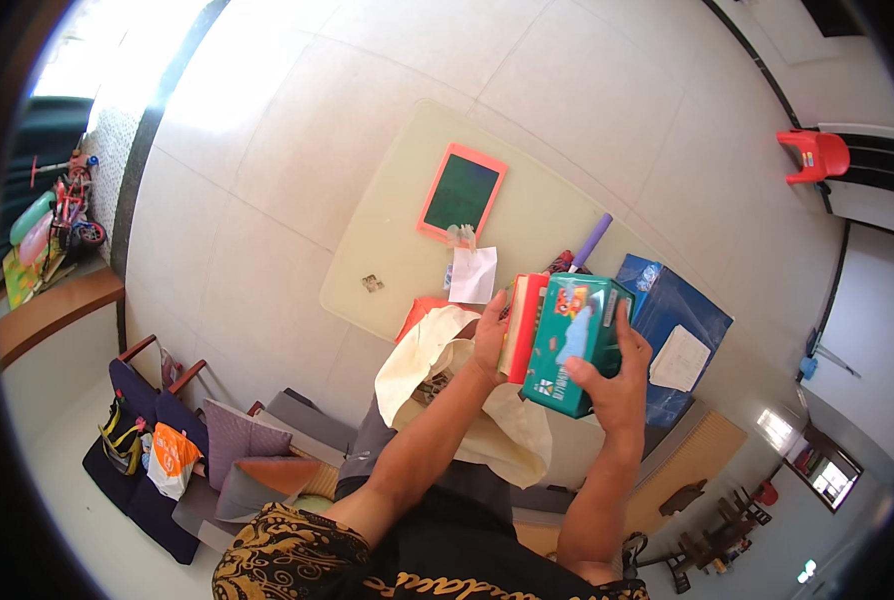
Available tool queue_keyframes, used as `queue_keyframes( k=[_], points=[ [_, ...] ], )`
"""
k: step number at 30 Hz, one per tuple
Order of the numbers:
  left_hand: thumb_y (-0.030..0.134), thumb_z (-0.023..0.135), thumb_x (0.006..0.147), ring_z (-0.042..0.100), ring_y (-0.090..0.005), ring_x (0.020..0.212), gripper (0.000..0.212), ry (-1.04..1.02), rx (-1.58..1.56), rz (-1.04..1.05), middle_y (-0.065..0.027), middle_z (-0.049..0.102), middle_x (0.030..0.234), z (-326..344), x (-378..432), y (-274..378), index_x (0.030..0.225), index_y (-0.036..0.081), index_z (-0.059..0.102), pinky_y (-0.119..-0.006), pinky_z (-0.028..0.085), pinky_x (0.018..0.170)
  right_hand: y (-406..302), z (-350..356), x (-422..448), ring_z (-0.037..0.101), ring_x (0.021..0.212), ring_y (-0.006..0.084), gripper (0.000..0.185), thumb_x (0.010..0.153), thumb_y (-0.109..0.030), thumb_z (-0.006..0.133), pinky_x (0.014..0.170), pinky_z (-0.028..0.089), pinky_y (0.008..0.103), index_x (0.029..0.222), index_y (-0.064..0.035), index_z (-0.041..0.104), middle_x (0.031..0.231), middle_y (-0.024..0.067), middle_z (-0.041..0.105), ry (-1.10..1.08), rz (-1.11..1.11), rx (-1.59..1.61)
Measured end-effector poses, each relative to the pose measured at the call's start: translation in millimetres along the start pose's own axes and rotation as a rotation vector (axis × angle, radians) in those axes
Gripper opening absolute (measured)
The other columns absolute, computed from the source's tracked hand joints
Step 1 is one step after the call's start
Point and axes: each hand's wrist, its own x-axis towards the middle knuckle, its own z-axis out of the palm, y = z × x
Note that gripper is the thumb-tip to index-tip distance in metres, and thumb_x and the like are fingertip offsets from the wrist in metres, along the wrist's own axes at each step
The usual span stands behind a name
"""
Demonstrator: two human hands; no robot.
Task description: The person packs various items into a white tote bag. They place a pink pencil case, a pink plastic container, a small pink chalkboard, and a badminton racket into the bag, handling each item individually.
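Observation:
My left hand (pixel 493 337) presses against a red-edged block (pixel 523 326) that looks like a thick book or card box. My right hand (pixel 618 369) grips a green box (pixel 561 345) bearing printed pictures and writing. The two items are held side by side, tilted, above the table's near edge. Beneath my left forearm, a cream cloth bag (pixel 409 360) lies with its mouth open around some dark patterned contents. What sits between the red block and the green box is mostly hidden.
On the pale tabletop (pixel 372 232) lie an orange-framed writing tablet (pixel 462 191), a white paper (pixel 473 275) and a purple-capped rod (pixel 591 241). A blue box (pixel 676 322) with a note pad (pixel 679 358) is at right. Cushions (pixel 244 442) rest on the sofa; a red stool (pixel 814 156) stands far right.

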Motion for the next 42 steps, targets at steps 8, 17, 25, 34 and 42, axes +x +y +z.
queue_keyframes(
  k=[8, 17, 25, 34, 42],
  points=[
    [0.052, 0.077, 0.071, 0.040, -0.0402, 0.136, 0.108, -0.159, -0.014, -0.032, -0.0194, 0.036, 0.151, -3, -5, 33, 0.155, 0.015, 0.021, -0.058, 0.037, 0.109, 18, -37, -6, 0.060, 0.103, 0.0246, 0.096, 0.068, -0.044, 0.073, 0.089, 0.053, 0.0367, 0.144, 0.0017, 0.036, 0.125, 0.0145, 0.053, -0.119, 0.054, 0.756],
    [0.051, 0.084, 0.064, 0.042, -0.0488, 0.131, 0.116, -0.196, 0.296, 0.045, -0.0217, 0.029, 0.152, 33, -65, 102, 0.154, 0.016, 0.020, -0.068, 0.039, 0.103, 177, 38, 74, 0.059, 0.117, 0.0294, 0.061, 0.085, -0.045, 0.051, 0.099, 0.047, 0.0481, 0.134, -0.0093, 0.054, 0.131, 0.0098, 0.059, -0.103, 0.066, 1.652],
    [0.041, 0.082, 0.064, 0.053, -0.0412, 0.121, 0.113, 0.040, 0.430, 0.229, -0.0205, 0.043, 0.144, 15, -105, 142, 0.152, 0.002, 0.022, -0.055, 0.049, 0.100, 191, 132, 130, 0.058, 0.117, 0.0315, 0.053, 0.085, -0.048, 0.051, 0.103, 0.042, 0.0511, 0.123, -0.0127, 0.062, 0.126, 0.0092, 0.063, -0.216, 0.498, 1.751],
    [0.041, 0.082, 0.063, 0.053, -0.0330, 0.124, 0.112, 0.244, 0.439, 0.273, -0.0179, 0.045, 0.142, -20, -147, 151, 0.150, 0.001, 0.025, -0.048, 0.046, 0.107, 225, 185, 169, 0.057, 0.116, 0.0300, 0.053, 0.084, -0.051, 0.051, 0.102, 0.042, 0.0511, 0.121, -0.0150, 0.063, 0.124, 0.0079, 0.063, -0.300, 0.566, 1.768],
    [0.027, 0.071, 0.082, 0.066, -0.0320, 0.108, 0.062, 0.217, 0.218, 0.183, -0.0225, 0.062, 0.124, -66, -178, 141, 0.132, -0.005, 0.051, -0.048, 0.057, 0.090, 274, 138, 154, 0.035, 0.137, 0.0409, 0.091, 0.074, -0.066, 0.068, 0.110, 0.026, 0.0669, 0.145, -0.0159, 0.042, 0.151, 0.0019, 0.040, -0.231, 0.848, 1.623]
  ],
)
